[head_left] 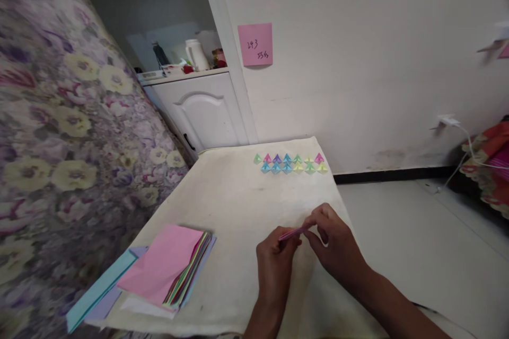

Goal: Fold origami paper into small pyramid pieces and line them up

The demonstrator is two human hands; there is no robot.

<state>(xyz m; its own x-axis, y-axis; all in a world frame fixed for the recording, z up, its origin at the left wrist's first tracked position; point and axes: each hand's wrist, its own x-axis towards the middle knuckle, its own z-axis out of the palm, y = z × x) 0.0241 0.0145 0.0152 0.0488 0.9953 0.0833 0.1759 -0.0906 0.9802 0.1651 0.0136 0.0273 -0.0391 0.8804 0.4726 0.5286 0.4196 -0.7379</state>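
My left hand [275, 259] and my right hand [333, 241] meet over the near right part of a cloth-covered table [226, 196]. Both pinch a narrow folded strip of pink paper [291, 233] between thumbs and fingertips, one hand at each end. A stack of coloured paper sheets [167, 267], pink on top, lies to the left of my hands. Two rows of several small folded paper triangles [290, 163] in green, pink, blue, purple and yellow sit at the table's far edge.
A floral mattress or cushion [59, 143] leans along the left side. A pink sticky note [255, 44] hangs on the white wall. Behind stands a white cabinet [199, 111] with bottles. Grey floor lies to the right, with a cable and plug [449, 122].
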